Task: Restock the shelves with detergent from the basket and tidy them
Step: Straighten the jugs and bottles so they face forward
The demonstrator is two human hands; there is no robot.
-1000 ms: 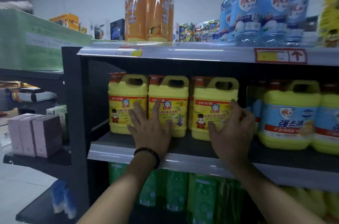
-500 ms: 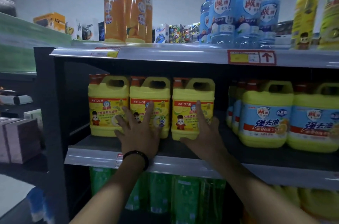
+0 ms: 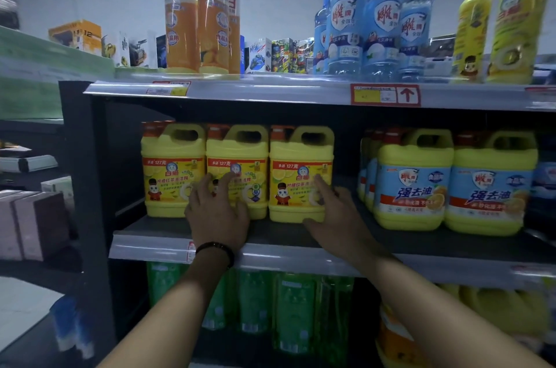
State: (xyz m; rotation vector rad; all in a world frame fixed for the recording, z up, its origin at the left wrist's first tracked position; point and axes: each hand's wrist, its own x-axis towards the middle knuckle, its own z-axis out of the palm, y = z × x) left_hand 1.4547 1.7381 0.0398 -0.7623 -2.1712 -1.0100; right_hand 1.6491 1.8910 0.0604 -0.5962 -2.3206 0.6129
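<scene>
Three squat yellow plastic detergent jugs (image 3: 298, 157), with moulded loop handles, orange-red caps and glossy printed labels, are lined up side by side at the left end of a dark matt middle shelf board (image 3: 279, 233). The left hand (image 3: 216, 217), banded at the wrist by a black bracelet (image 3: 215, 248), is spread wide, its straight fingers pressed on the fronts of the left and middle jugs. The right hand (image 3: 334, 214) is laid fairly flat against the lower right corner of the third jug, holding nothing. Yellow jugs with blue labels (image 3: 415, 184) are ranged further right. Tall orange bottles (image 3: 180, 21) and translucent blue bottles (image 3: 382, 21) are stood on the shelf above, and green pouches (image 3: 291, 313) are packed below.
</scene>
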